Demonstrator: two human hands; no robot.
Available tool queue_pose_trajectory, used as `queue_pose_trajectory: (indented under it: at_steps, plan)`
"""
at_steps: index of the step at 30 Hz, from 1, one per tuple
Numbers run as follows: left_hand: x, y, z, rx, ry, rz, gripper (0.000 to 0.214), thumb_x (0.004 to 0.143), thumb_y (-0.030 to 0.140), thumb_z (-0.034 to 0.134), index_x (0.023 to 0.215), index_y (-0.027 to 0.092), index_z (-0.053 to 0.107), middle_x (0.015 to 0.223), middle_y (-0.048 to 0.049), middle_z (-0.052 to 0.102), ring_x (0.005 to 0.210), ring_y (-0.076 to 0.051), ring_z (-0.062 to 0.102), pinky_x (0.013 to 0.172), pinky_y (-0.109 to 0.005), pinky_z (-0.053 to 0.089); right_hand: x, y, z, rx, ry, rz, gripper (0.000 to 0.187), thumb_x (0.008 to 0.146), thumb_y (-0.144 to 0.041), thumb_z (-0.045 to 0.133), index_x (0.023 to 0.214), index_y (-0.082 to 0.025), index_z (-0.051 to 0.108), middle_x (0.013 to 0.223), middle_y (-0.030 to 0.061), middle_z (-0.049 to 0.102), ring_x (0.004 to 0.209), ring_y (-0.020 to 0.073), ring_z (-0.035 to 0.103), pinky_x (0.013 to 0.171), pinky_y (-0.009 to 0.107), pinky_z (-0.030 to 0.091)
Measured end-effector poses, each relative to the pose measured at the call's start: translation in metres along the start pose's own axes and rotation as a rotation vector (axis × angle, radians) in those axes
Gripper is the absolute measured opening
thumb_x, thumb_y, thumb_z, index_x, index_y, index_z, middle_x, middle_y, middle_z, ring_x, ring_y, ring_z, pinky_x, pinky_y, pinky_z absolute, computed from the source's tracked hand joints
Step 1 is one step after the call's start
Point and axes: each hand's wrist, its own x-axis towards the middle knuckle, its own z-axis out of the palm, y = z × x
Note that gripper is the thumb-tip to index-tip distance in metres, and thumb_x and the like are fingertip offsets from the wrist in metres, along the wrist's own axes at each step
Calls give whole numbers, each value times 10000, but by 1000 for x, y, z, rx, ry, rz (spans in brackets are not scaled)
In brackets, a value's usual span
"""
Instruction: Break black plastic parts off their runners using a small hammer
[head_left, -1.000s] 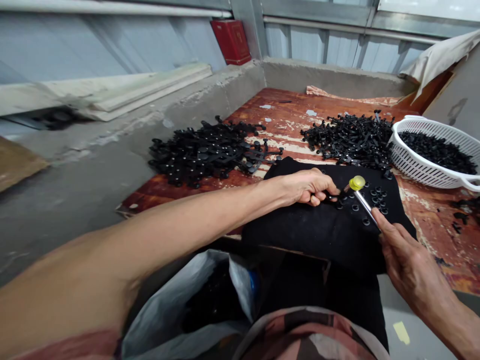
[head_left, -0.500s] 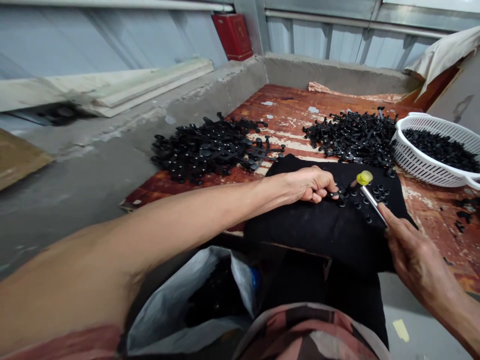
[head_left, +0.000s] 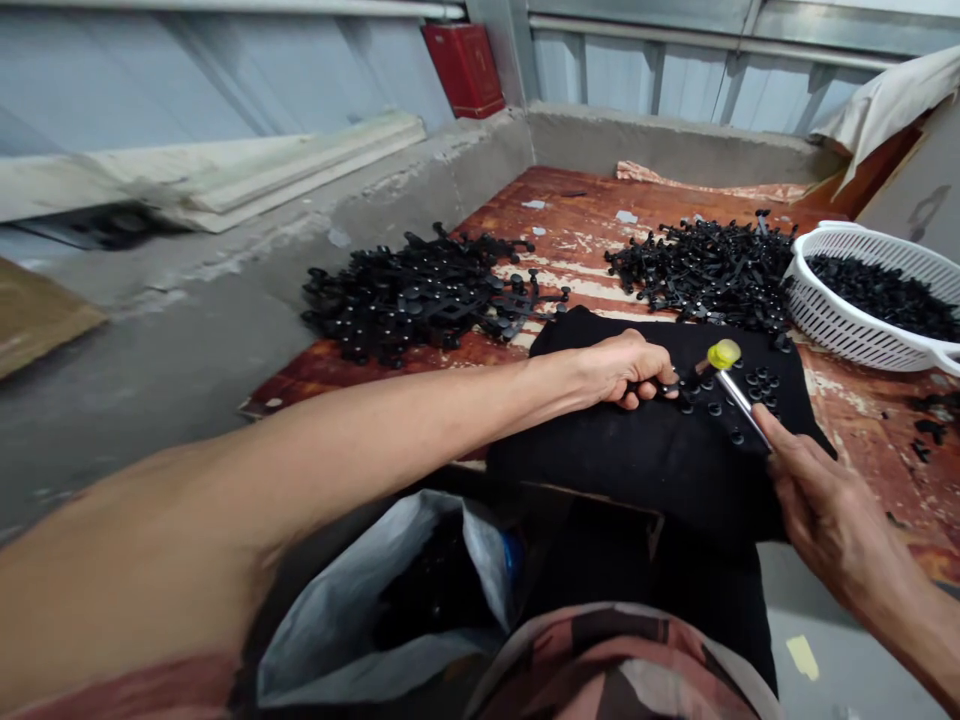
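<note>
My left hand rests on a black cloth pad and pinches a small black plastic piece at its fingertips. My right hand grips the metal handle of a small hammer with a yellow head; the head hovers just right of the left fingertips. Several loose black round parts lie on the pad under the hammer.
Two piles of black plastic sprues lie on the worn red board, one at left and one behind the pad. A white basket holds black parts at right. An open plastic bag sits by my lap. A concrete ledge runs along the left.
The hammer head has shifted slightly up and right over the pad. My left hand has stayed pinched at the same spot; the view has tilted a little.
</note>
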Motion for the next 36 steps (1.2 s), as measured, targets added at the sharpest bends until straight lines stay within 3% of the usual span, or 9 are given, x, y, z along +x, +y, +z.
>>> queue_pose_trajectory:
  at_steps: [6, 8, 11, 18, 23, 25, 29, 33, 36]
  plan:
    - [-1, 3, 1, 31, 11, -22, 106, 735, 142, 630, 643, 89, 628, 678, -39, 626, 390, -29, 381, 348, -173, 259, 0, 4, 2, -41, 20, -52, 538, 947, -186, 433, 1484, -203, 411, 930, 94, 653, 678, 181, 620, 645, 314, 526]
    - [-5, 4, 0, 15, 7, -25, 102, 749, 127, 605, 652, 95, 598, 687, -30, 622, 394, -25, 372, 357, -171, 253, 1, 3, 2, -16, -70, -5, 502, 957, -221, 407, 1456, -185, 452, 937, 98, 657, 688, 180, 626, 652, 316, 525]
    - [-18, 0, -2, 48, 10, 78, 85, 759, 141, 601, 698, 135, 543, 664, -3, 618, 405, -38, 376, 376, -176, 262, 2, -3, -2, 148, 9, 166, 455, 964, -347, 454, 1387, -193, 516, 983, 90, 674, 805, 191, 647, 685, 301, 523]
    - [-69, -12, 17, 483, -469, 472, 110, 734, 137, 641, 737, 173, 537, 544, 76, 473, 492, -72, 407, 456, -199, 260, 12, -20, 1, 643, -75, 532, 417, 855, -555, 620, 1076, -202, 595, 540, -83, 405, 407, 79, 343, 368, 204, 281]
    - [-85, -11, 26, 809, -484, 621, 85, 739, 163, 667, 741, 182, 585, 576, 72, 444, 524, -78, 383, 505, -231, 265, 12, -36, 10, 812, -175, 521, 376, 850, -549, 627, 921, -181, 593, 494, -84, 393, 400, 67, 335, 367, 186, 263]
    - [-84, -15, 21, 700, -426, 626, 148, 729, 216, 704, 842, 189, 613, 675, 63, 520, 582, -79, 432, 549, -222, 301, 9, -38, 11, 878, -136, 551, 386, 823, -557, 657, 896, -186, 582, 482, -85, 401, 383, 68, 342, 352, 182, 276]
    - [-80, -34, 15, 69, -182, 524, 550, 657, 377, 783, 1100, 172, 531, 998, -31, 597, 822, -130, 548, 690, -242, 424, 6, -34, 11, 1046, 81, 665, 386, 756, -502, 755, 937, -221, 561, 522, -96, 418, 379, 70, 371, 319, 175, 326]
    - [-83, -50, 30, -327, -325, 313, 556, 647, 495, 789, 1012, 144, 560, 966, -65, 612, 813, -146, 566, 698, -286, 468, 6, -34, 15, 1092, 220, 657, 358, 744, -435, 789, 920, -237, 547, 546, -104, 398, 405, 62, 376, 325, 156, 339]
    - [-86, -52, 46, -388, -342, 335, 474, 661, 477, 793, 940, 137, 617, 906, -62, 666, 805, -138, 583, 703, -260, 443, 7, -37, 20, 1076, 188, 634, 337, 780, -464, 753, 930, -239, 552, 547, -100, 404, 410, 63, 376, 329, 158, 348]
